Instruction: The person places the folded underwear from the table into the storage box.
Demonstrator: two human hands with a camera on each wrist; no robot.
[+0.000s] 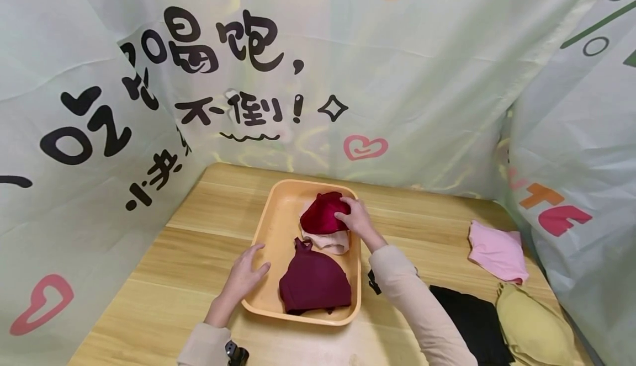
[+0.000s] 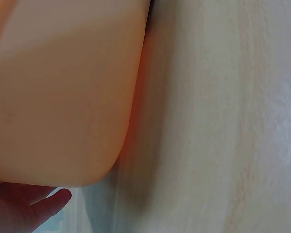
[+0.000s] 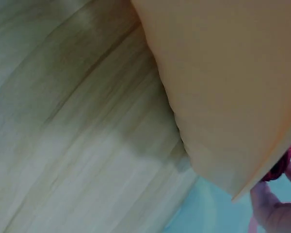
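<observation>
A shallow orange tray [image 1: 269, 228] stands on the wooden table. In its far right part lies a bright red velvety folded bra [image 1: 320, 215], on top of a pale pink garment [image 1: 328, 241]. My right hand [image 1: 355, 218] holds the red bra at its right side, fingers and thumb bent on the fabric. The right wrist view shows a little of this red fabric [image 3: 277, 170] by the fingers. Closer to me in the tray is a maroon folded bra [image 1: 316, 281] with a strap loop at its top. My left hand [image 1: 244, 272] is spread over the tray's left rim, holding nothing.
Right of the tray lie a pink garment [image 1: 498, 251], a black garment [image 1: 472, 322] and a yellow bra [image 1: 534, 324]. A small black item [image 1: 374, 282] shows partly beside my right sleeve. Printed fabric walls [image 1: 427, 79] enclose the table.
</observation>
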